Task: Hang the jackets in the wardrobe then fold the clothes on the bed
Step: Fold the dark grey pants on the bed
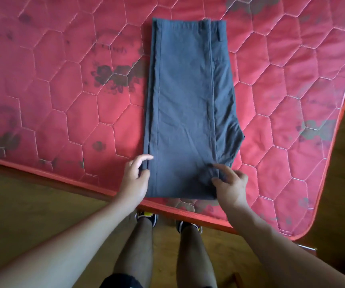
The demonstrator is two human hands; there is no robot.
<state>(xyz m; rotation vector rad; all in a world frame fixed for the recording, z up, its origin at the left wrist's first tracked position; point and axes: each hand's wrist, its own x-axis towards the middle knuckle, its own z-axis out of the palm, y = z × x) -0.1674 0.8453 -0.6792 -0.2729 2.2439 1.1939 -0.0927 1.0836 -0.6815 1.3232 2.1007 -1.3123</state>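
Note:
A pair of dark grey trousers (186, 104) lies folded lengthwise on the red quilted mattress (63, 104), waistband at the far end and the folded end near the bed's front edge. My left hand (135, 179) sits at the near left edge of the trousers, fingers loosely curved, thumb and forefinger by the cloth's edge. My right hand (230, 183) rests at the near right edge, forefinger and thumb touching the fabric. Whether either hand pinches the cloth is unclear.
The mattress front edge with red piping (80, 181) runs diagonally below the trousers, its rounded corner (304, 233) at the right. Wooden floor (32, 204) lies in front. My legs and dark shoes (146, 218) stand close to the bed edge.

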